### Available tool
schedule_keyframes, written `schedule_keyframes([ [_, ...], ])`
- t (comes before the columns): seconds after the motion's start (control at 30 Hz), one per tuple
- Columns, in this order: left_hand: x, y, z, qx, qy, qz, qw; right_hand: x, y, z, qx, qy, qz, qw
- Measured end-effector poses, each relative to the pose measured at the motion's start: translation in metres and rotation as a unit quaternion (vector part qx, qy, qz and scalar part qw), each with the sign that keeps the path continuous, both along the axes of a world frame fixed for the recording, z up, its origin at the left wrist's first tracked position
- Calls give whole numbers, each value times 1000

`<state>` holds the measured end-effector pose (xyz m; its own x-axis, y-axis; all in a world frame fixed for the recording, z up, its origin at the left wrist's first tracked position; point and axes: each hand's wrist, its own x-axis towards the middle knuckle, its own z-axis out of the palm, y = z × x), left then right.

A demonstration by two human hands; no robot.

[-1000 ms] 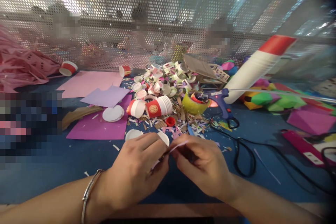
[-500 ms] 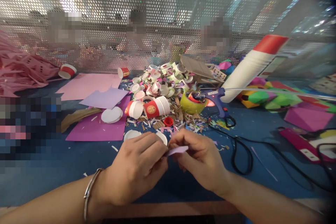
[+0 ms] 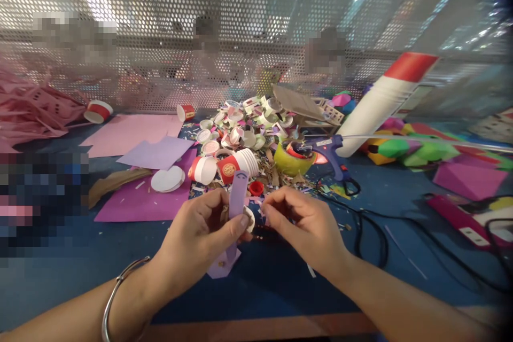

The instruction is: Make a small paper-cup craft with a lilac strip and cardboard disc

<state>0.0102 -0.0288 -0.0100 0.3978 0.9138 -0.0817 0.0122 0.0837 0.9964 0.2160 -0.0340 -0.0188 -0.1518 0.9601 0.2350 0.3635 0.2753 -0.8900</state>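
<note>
The left hand (image 3: 192, 240) is holding a lilac paper strip (image 3: 237, 200);
the right hand (image 3: 310, 231) is hovering near it; a blue glue gun (image 3: 332, 150) is pointing into a yellow-green bowl (image 3: 292, 166).

Matt paper, shiny metal, smooth plastic
The long lilac paper strip (image 3: 238, 196) and flat magenta paper sheet (image 3: 140, 207) look matt; the thin silver metal bangle (image 3: 118, 279) is polished, the blue plastic glue gun (image 3: 337, 163) smooth, the dark blue counter (image 3: 276, 296) dull.
</note>
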Motion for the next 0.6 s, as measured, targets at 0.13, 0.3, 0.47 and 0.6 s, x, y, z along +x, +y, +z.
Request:
schedule_keyframes([
  [0.13, 1, 3, -4, -22, 4, -6, 1000, -3, -3, 1, 22, -19, 24, 999],
  [0.3, 3, 3, -6, -32, -11, -33, 999, -1, -1, 4, 78, -78, 48, 993],
  [0.47, -1, 5, -4, 32, 86, -36, 995, 2, -3, 6, 97, -101, 74, 987],
  [0.6, -5, 8, -5, 107, 168, -42, 979, 4, -7, 7, 125, -93, 90, 984],
])
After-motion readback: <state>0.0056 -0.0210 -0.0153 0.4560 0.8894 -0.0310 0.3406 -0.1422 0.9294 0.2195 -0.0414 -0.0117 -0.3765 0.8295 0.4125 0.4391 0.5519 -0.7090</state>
